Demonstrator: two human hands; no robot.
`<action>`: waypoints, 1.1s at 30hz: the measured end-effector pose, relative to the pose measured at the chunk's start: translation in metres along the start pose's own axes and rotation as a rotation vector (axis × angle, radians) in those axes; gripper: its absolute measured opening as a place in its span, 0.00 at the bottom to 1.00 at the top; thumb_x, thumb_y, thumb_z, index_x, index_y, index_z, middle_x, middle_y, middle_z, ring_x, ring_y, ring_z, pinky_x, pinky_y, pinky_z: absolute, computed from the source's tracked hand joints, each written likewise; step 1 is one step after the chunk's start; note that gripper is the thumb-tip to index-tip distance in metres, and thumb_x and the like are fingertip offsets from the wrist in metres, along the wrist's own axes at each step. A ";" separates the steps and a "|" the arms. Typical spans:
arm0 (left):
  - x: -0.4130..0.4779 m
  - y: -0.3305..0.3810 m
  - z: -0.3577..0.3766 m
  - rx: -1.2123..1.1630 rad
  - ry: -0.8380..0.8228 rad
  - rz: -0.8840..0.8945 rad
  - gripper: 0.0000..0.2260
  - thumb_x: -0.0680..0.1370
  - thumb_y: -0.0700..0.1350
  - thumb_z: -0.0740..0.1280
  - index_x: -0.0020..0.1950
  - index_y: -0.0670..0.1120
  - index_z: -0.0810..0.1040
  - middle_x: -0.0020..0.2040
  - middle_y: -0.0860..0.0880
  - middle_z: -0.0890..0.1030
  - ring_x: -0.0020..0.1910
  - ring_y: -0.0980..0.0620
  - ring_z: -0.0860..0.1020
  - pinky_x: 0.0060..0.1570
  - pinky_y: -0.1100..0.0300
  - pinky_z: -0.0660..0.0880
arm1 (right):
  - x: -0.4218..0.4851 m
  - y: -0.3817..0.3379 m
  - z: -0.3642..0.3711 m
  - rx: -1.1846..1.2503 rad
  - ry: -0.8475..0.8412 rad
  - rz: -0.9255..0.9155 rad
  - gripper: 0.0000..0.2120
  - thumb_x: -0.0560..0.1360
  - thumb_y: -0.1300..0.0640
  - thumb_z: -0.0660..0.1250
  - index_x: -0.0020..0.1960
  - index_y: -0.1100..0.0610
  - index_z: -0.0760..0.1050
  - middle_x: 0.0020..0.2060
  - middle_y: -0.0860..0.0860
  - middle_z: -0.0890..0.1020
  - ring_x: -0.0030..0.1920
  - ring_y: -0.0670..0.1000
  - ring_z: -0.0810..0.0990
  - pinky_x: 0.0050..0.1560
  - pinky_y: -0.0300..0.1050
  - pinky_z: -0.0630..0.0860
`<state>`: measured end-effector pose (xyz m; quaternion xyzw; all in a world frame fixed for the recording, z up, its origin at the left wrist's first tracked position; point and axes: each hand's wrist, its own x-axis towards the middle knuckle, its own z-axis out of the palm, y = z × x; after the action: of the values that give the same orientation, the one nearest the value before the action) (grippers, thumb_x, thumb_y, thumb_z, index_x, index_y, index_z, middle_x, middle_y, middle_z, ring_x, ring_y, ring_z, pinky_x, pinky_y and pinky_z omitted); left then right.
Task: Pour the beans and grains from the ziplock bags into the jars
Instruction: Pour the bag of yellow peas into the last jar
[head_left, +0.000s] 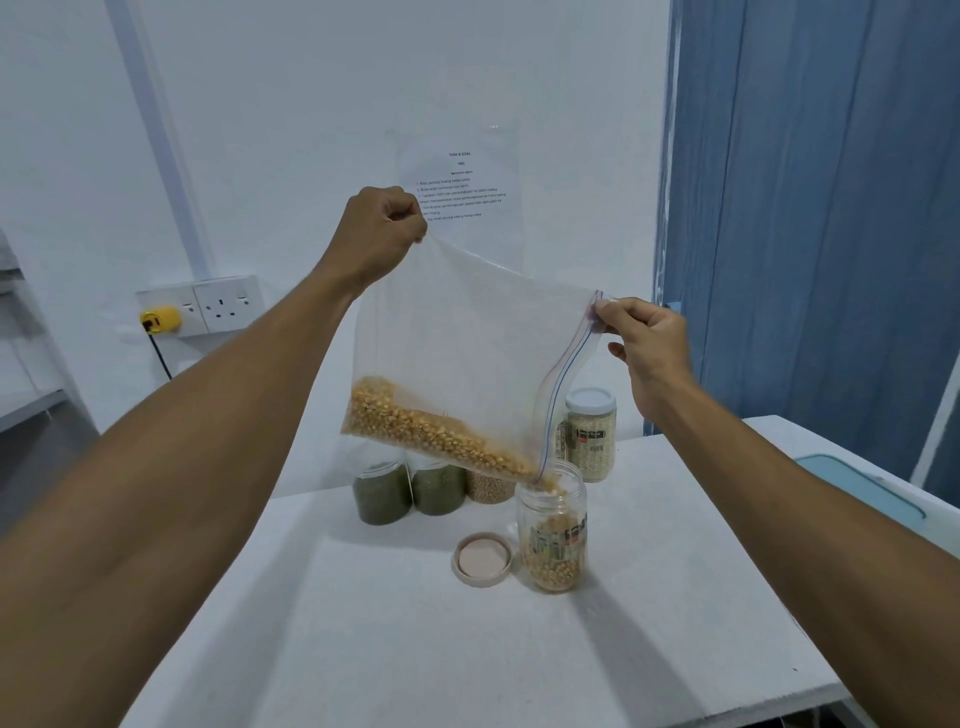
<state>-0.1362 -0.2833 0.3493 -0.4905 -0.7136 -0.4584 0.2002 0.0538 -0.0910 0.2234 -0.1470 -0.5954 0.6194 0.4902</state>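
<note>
Pinching ziplock bag (467, 338), hands (382, 234) (649, 348) tip apparent corn (415, 426) into open jar (553, 540).

Our left hand (384, 234) pinches the bag (467, 332) at its top corner, our right hand (647, 345) at the zip end, high above the table (395, 654). The bag's lowest corner sits in the open jar (553, 540); the lid (482, 560) lies just left, and four more jars (439, 488) stand behind.
</note>
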 end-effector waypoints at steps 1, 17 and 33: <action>0.001 0.001 0.000 -0.001 -0.001 0.002 0.06 0.74 0.34 0.63 0.40 0.32 0.76 0.35 0.54 0.75 0.27 0.64 0.70 0.28 0.74 0.63 | 0.000 0.000 0.000 0.002 -0.003 -0.001 0.04 0.75 0.57 0.72 0.41 0.55 0.82 0.40 0.51 0.85 0.44 0.48 0.81 0.50 0.47 0.71; 0.000 -0.017 0.008 0.014 0.000 -0.072 0.07 0.73 0.36 0.63 0.40 0.33 0.76 0.34 0.51 0.73 0.26 0.60 0.65 0.27 0.70 0.62 | 0.008 0.005 0.004 0.006 -0.001 0.047 0.04 0.75 0.58 0.72 0.42 0.56 0.82 0.39 0.50 0.84 0.43 0.47 0.80 0.50 0.46 0.70; 0.009 -0.015 0.015 0.037 -0.020 -0.045 0.06 0.73 0.36 0.63 0.39 0.34 0.77 0.37 0.49 0.75 0.26 0.62 0.69 0.28 0.72 0.64 | 0.012 0.010 -0.003 0.018 0.038 0.044 0.03 0.75 0.58 0.72 0.42 0.56 0.82 0.38 0.51 0.84 0.43 0.48 0.80 0.49 0.46 0.70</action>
<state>-0.1508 -0.2676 0.3412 -0.4752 -0.7349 -0.4444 0.1916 0.0460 -0.0780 0.2183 -0.1676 -0.5770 0.6324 0.4890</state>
